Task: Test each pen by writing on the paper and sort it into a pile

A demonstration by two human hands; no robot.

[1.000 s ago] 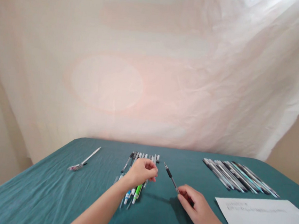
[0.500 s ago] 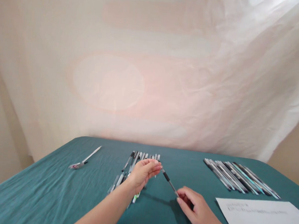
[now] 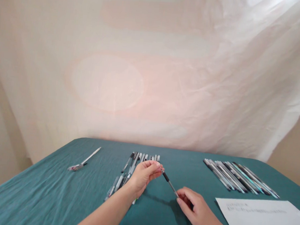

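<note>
A slim pen (image 3: 170,183) with a clear barrel and a black grip slants between my two hands, above the green cloth. My left hand (image 3: 146,175) pinches its upper end, the tip side near the black grip. At the lower end, the thumb and fingers of my right hand (image 3: 193,205) are closed on the barrel. Behind and under my left hand lie several pens (image 3: 135,160) in rows, partly hidden by the hand and forearm.
Several pens (image 3: 241,178) lie side by side at the right. In front of them is a white paper sheet (image 3: 258,220) with writing. Off to the left lie a thin white pen-like stick (image 3: 92,154) and small items (image 3: 76,167). A pale sheet hangs behind the table (image 3: 46,184).
Both hands keep their hold on the pen, with hardly any movement. The view has shifted very slightly.
</note>
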